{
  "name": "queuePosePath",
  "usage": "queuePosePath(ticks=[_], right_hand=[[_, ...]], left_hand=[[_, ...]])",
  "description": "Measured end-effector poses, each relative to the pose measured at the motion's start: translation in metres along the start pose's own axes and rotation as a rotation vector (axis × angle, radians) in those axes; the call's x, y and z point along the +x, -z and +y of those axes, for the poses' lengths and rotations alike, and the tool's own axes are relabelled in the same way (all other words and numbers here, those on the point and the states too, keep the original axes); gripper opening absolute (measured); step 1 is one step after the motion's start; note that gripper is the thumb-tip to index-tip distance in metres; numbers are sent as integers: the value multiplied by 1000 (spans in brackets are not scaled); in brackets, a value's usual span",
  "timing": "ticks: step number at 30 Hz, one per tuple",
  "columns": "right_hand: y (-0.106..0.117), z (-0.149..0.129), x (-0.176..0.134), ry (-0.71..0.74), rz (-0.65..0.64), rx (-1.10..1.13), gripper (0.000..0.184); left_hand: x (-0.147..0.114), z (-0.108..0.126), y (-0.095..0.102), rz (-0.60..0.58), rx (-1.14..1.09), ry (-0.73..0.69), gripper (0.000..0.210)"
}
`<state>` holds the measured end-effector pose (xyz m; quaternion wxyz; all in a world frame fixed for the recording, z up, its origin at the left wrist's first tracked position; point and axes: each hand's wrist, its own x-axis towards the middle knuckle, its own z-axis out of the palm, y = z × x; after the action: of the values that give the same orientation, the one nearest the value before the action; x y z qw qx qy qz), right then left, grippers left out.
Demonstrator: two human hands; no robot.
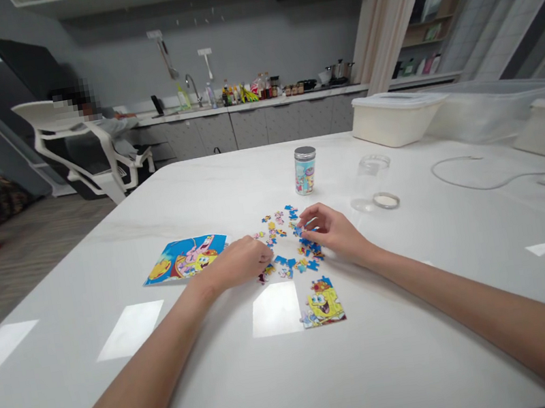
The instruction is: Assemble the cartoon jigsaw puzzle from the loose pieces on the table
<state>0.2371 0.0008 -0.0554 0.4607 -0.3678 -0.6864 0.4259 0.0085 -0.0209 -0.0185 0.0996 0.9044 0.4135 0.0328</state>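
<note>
**Forearms [144,372] nearest; hands at loose puzzle pieces [289,264]**

Joined section [325,302] lies flat on the counter [232,403], between the forearms; loose pieces are scattered beyond it. Left grip [245,261]: fingers curled at the scatter's left side, contents hidden, cannot tell. Right grip [334,228]: fingers bent over blue pieces; cannot tell if one is pinched. Step, judged: picking through pieces. Next move probably calls for matching one to the section's edge.
</note>
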Motion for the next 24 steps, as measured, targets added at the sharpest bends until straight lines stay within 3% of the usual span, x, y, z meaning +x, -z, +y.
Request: queuePosePath(ticks=[12, 19, 24], right_hand=[[-3, 3, 0, -7, -13, 54, 33], [1, 2, 0, 62, -32, -147, 12], [1, -3, -2, 0, -56, -127, 23]], left_hand=[[0, 3, 2, 2, -1, 7, 29], [0, 2, 1, -25, -3, 32, 28], [0, 3, 2, -31, 11, 38, 29]])
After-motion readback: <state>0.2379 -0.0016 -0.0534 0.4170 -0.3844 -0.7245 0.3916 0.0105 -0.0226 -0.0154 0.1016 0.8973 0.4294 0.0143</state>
